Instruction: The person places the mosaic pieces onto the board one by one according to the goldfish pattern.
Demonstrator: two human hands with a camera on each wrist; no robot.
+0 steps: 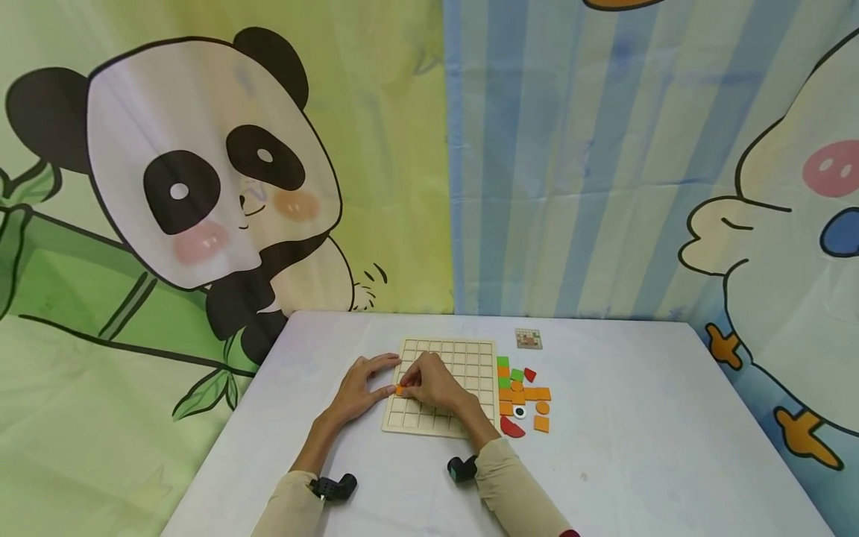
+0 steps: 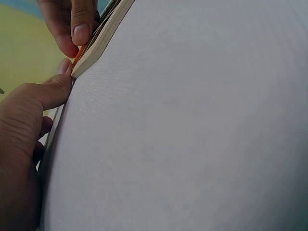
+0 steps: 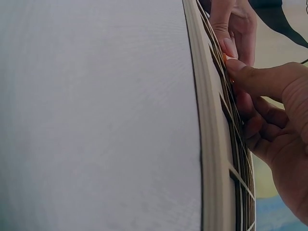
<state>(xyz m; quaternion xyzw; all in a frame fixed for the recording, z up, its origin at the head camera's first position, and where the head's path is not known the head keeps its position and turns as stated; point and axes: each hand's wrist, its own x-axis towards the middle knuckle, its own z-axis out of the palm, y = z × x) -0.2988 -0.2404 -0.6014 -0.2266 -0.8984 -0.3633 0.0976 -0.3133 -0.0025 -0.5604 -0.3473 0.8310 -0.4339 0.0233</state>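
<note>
Pinching: right hand [image 1: 432, 382], one orange tile [image 1: 400, 390], board [image 1: 429, 424] edge, 9 o'clock
Left hand [image 1: 360, 389]: relaxed, same edge
Table [image 1: 637, 418]: roomy toward 3 o'clock
Red bits [image 1: 512, 428]: two

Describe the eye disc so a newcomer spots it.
Find the wooden grid board on the white table. By its right edge lie mostly orange pieces; the eye disc sits just beyond the red semicircle, the only black-and-white piece there.

This is looking like a children's play corner, with cartoon-printed hangings [image 1: 396, 149] rising behind a white table [image 1: 637, 418], a panda [image 1: 215, 112] smiling at far left, a pale creature [image 1: 792, 313] showing at right.
</note>
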